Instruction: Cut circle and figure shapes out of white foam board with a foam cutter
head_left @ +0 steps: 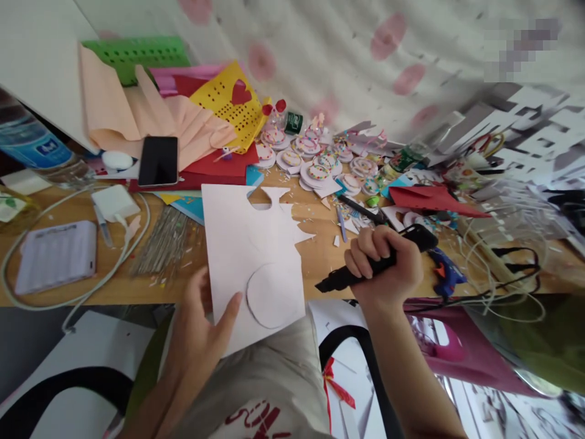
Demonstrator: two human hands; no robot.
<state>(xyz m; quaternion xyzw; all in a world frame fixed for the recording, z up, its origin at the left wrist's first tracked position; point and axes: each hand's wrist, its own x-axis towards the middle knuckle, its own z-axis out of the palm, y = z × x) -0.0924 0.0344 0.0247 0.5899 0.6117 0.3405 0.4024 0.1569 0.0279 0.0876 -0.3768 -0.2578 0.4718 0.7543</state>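
Thumb (230, 310) of the left hand (196, 341) lies on top of the pale paper sheet (247, 238). The other fingers are under it, so this hand is pinched onto the sheet's bottom corner. The sheet sticks out over the near edge of the counter (322, 259), partly above the wood and partly above the person's lap. Near the bottom of the sheet a round shape (274, 296) is cut most of the way around. I cannot tell if it is loose all the way.

The right hand (388, 268) is closed in a tight fist around a black tool (340, 279). The dark tip points at the sheet's right edge, near the round shape but not touching it. I cannot tell what kind of tool it is.

To do this well, I think the left hand should hold close to the cut line so the paper does not flop. The thumb should stay out of the tip's way. Turning the paper slowly would work better than twisting the tool. A fist looks strong but clumsy for a curve, so a lighter hold nearer the tip may steer better.

A blue glue gun (445, 274) lies just right of the fist. Little round decorated pieces (315, 167) sit further back. A phone (158, 160) rests on coloured paper far to the left.
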